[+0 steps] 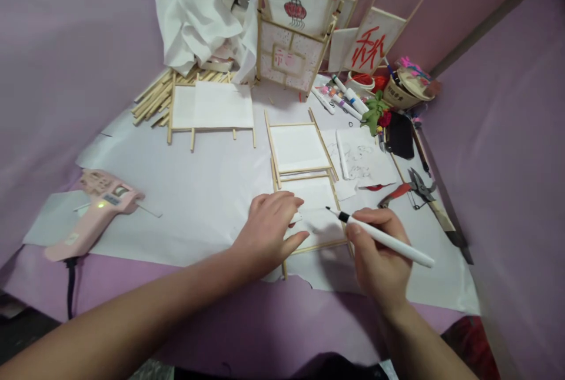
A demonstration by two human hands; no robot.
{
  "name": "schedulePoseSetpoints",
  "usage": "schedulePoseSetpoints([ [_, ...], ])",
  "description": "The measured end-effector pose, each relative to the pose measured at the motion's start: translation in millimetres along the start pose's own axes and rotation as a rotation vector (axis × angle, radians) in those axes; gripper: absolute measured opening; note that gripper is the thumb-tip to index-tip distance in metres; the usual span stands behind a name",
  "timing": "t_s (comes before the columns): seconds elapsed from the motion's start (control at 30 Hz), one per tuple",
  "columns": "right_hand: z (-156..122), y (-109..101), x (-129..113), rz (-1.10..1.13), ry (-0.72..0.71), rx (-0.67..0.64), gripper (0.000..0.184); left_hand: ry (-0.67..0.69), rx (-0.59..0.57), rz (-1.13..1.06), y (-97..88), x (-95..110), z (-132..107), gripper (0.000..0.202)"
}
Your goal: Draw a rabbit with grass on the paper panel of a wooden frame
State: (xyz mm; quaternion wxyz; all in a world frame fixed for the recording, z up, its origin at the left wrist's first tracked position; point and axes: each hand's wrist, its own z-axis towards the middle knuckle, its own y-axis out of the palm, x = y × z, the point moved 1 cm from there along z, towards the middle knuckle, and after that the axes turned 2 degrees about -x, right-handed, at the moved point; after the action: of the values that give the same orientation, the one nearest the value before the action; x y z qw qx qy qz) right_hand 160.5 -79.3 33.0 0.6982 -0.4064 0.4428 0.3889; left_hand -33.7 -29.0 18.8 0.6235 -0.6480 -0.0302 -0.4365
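My right hand (383,250) grips a white marker (388,242) by its barrel, its black tip pointing left, just above a white panel (309,192) framed with thin wooden sticks. Over the left side of that panel lies my left hand (273,224), fingers bent and thumb held apart below them. A small white piece, which looks like the marker's cap (296,217), pokes out between finger and thumb. Directly behind is a second stick-framed white panel (300,147), its lower end meeting the first. What lies under my left palm is hidden.
A pink glue gun (99,209) rests at left. Behind stand wooden sticks (152,100), another framed panel (220,106), crumpled white cloth (198,21) and a tall lantern frame (291,45). Rightward are a sketched sheet (368,159), markers (348,106), pruning shears (410,189) and a knife (445,224).
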Motion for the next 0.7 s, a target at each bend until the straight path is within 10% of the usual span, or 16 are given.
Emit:
schedulePoseSetpoints([
  [0.7,-8,22,19,-0.209,-0.113,-0.293,0.012,0.063,0.010,0.062,9.2,-12,-8,0.033],
])
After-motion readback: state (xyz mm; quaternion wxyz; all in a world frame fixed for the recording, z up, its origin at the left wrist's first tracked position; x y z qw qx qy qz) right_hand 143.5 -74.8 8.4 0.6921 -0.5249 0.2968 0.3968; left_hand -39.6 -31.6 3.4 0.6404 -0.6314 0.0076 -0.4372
